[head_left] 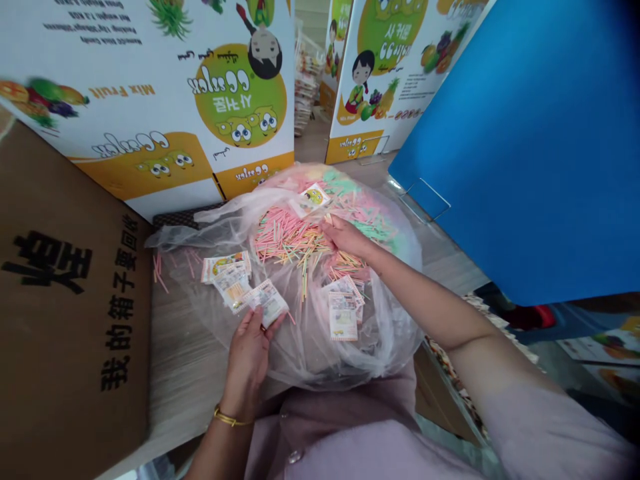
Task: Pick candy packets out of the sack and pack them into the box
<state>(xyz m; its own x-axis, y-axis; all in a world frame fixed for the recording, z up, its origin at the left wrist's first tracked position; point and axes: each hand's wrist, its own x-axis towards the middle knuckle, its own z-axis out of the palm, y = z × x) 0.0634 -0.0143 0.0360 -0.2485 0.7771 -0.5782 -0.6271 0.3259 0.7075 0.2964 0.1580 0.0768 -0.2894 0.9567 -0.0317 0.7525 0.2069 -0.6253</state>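
A large clear plastic bag (305,363) lies opened out, full of thin pink, green and yellow candy sticks (283,230). My left hand (249,353) grips a small printed sachet (271,303) between thumb and fingers at the bag's near side. Over the heap, my right hand (347,238) is closed in a pinch on a few pale sticks, whose tips show at the fingertips. One sachet (315,197) rests on top of the heap, just beyond my right hand. Several more sachets (230,277) lie left of the heap, and a few others (343,317) to its right.
White and yellow printed cartons (240,100) stand behind the bag, another carton (380,80) farther right. At left is a brown cardboard box (75,300). A large blue panel (525,153) with a wire loop (425,200) rises at right. Loose sticks (159,270) lie on the grey tabletop (175,373).
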